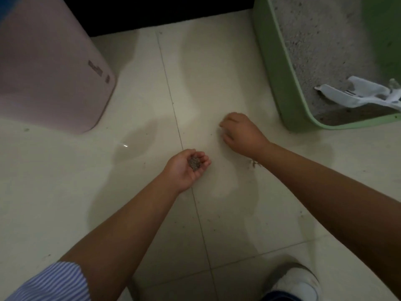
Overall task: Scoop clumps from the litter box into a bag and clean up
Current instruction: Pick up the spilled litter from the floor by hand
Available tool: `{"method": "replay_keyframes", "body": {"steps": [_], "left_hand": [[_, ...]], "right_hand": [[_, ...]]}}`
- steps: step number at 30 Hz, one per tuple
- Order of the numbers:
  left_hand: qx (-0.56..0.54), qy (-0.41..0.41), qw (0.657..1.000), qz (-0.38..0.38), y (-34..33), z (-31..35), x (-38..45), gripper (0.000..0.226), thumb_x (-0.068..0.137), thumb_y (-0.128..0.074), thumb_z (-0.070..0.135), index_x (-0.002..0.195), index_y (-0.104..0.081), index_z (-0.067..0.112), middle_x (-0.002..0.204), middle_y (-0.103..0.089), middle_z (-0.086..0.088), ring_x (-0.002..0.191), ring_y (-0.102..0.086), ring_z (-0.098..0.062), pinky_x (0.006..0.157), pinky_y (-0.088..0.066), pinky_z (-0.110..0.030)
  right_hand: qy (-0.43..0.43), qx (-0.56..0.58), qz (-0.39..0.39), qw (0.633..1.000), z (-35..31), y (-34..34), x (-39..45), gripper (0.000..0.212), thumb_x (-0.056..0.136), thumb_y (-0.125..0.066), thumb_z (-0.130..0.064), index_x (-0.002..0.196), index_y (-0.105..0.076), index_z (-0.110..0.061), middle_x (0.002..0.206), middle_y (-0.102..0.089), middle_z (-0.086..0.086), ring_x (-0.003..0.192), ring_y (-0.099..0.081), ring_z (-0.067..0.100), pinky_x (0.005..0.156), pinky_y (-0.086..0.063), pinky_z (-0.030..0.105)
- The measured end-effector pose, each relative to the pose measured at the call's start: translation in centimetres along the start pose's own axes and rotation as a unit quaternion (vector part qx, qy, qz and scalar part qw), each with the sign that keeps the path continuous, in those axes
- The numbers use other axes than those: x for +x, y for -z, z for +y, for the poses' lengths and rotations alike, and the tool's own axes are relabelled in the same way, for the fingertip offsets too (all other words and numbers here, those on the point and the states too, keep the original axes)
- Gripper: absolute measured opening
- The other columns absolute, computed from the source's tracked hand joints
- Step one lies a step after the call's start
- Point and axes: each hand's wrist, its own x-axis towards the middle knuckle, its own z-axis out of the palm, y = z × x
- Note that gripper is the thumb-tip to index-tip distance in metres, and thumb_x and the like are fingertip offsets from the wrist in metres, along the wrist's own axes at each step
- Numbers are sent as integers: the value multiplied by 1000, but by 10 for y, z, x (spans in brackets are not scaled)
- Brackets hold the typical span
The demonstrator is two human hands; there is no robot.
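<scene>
One head-worn wide-angle view looks steeply down from above at the tiled floor (217, 83), close over both outstretched forearms. It faces forward toward a dark wall edge at the top, with a green litter box (280, 88) at upper right and a pink bin (47, 68) at upper left.

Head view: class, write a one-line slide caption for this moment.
Left hand cups gathered litter grains while the right hand picks at the tiled floor beside the green litter box.
</scene>
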Motion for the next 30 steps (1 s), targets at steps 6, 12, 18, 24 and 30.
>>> {"method": "replay_keyframes", "body": {"steps": [6, 12, 18, 24, 30], "left_hand": [[-5, -16, 999, 29, 9, 11, 0, 57, 97, -37, 11, 46, -60, 0, 48, -56, -6, 44, -61, -16, 44, -54, -21], [9, -21, 1000, 7, -4, 8, 1, 64, 98, -36, 12, 40, -60, 1, 46, -58, -7, 68, -55, -19, 45, -55, -20], [66, 4, 998, -4, -22, -3, -4, 37, 99, -35, 14, 67, -51, 1, 49, -59, -7, 52, -61, -16, 44, -53, -18], [86, 16, 996, -4, -27, -11, -6, 39, 99, -35, 15, 67, -51, 1, 43, -59, -6, 42, -62, -15, 44, -53, -18], [103, 11, 994, 17, -21, -11, -7, 39, 99, -35, 15, 66, -51, 2, 42, -59, -5, 49, -61, -16, 44, -52, -18]], "right_hand": [[83, -42, -51, 994, -16, -16, 29, 11, 58, -62, -2, 57, -58, 8, 68, -59, 26, 62, -60, 39, 50, -53, 36], [148, -103, -6, 984, 8, -10, -25, 13, 55, -59, 7, 49, -54, -3, 54, -55, 14, 51, -57, 31, 41, -46, 23], [87, -93, 0, 992, 37, -7, -89, 17, 55, -73, 7, 53, -57, -1, 57, -56, 16, 51, -55, 31, 44, -47, 28], [-96, -15, 120, 988, 51, -1, -78, 37, 75, -39, -19, 80, -66, 5, 80, -63, 25, 72, -61, 40, 71, -46, 30], [-81, 17, 51, 995, 41, -8, -79, 31, 74, -45, -13, 69, -66, 9, 75, -62, 26, 65, -61, 39, 69, -51, 35]]}}
